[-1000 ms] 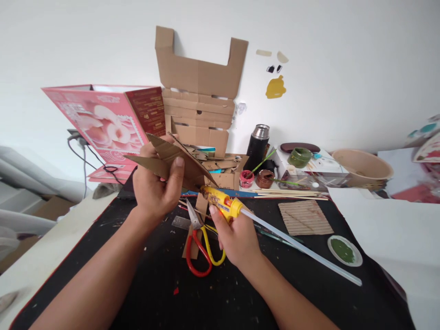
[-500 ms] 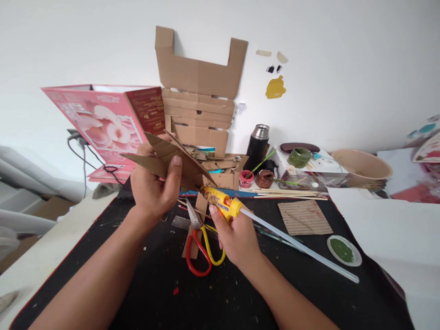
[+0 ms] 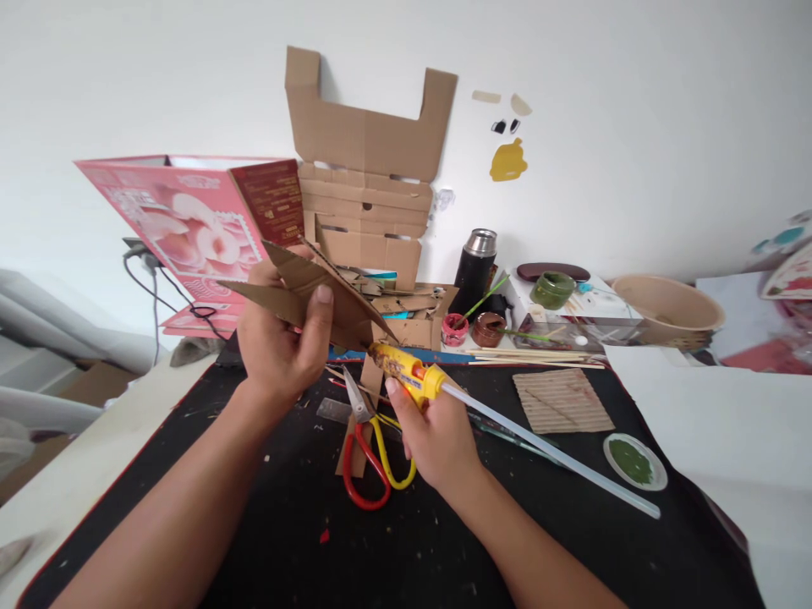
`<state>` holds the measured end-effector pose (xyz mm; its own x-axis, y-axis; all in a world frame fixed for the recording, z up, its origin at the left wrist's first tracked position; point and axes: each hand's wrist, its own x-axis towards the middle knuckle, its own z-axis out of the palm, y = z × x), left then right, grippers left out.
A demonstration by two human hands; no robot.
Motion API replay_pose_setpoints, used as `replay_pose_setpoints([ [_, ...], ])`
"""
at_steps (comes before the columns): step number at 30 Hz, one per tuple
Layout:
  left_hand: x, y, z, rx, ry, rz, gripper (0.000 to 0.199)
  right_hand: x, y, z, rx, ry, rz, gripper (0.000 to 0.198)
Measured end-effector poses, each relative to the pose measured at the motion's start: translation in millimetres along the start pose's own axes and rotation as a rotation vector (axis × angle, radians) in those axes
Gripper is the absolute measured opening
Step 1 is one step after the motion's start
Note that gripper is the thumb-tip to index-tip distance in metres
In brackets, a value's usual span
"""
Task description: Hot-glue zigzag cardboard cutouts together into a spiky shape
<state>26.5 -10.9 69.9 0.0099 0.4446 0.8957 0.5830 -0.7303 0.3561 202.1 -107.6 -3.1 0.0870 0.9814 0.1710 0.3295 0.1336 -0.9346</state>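
My left hand [image 3: 285, 326] grips a folded piece of brown cardboard [image 3: 346, 311] with pointed flaps, the thumb pressed on its near face and the other fingers partly hidden behind. In my right hand [image 3: 437, 431] is a yellow hot glue gun [image 3: 406, 370], a long translucent glue stick [image 3: 551, 448] jutting from its back end. The gun's nozzle is at the cardboard's lower edge; whether it touches cannot be made out. Below lie scissors [image 3: 366, 440] with one red and one yellow handle, over a narrow cardboard strip [image 3: 350, 457].
A pink box [image 3: 183, 228] stands at the back left, beside cut cardboard [image 3: 374, 135] against the wall. Behind the black mat [image 3: 285, 524] are a thermos [image 3: 475, 271] and paint jars [image 3: 488, 330]. Corrugated cardboard [image 3: 562, 402] and a lid of green paint [image 3: 634, 462] lie right.
My left hand and the cardboard have shifted slightly left. The glue gun stays by the cardboard's lower edge, its glue stick's rear end a touch higher and further left.
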Motion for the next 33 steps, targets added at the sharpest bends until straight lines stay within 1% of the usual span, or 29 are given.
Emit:
replay_pose_setpoints([
  [2, 0.0, 0.0, 0.0, 0.015, 0.013, 0.010, 0.020, -0.1, -0.3, 0.0, -0.008, -0.002, 0.003, 0.054],
  [7, 0.4, -0.9, -0.6, 0.070, 0.020, 0.028, 0.030, 0.6, 0.0, 0.2, -0.030, 0.001, -0.012, 0.053],
  [10, 0.3, -0.3, -0.6, 0.085, 0.031, 0.025, 0.028, 0.9, 0.3, 0.1, -0.038, 0.002, -0.022, 0.053],
  [15, -0.7, -0.3, -1.5, 0.082, 0.019, 0.027, 0.031, 0.7, -0.3, -0.3, -0.055, 0.007, -0.021, 0.051],
  [22, -0.9, 0.0, -1.7, 0.027, 0.022, 0.021, 0.033, 2.6, 1.3, 0.1, -0.076, -0.005, -0.034, 0.051],
  [28, 0.7, 0.8, -2.3, 0.077, 0.027, 0.044, 0.033, 2.8, 2.2, -0.3, -0.077, -0.003, -0.040, 0.049],
  [33, 2.0, -1.0, -3.9, 0.067, -0.012, 0.004, 0.039, 3.7, 5.7, 0.4, -0.083, -0.005, -0.045, 0.049],
])
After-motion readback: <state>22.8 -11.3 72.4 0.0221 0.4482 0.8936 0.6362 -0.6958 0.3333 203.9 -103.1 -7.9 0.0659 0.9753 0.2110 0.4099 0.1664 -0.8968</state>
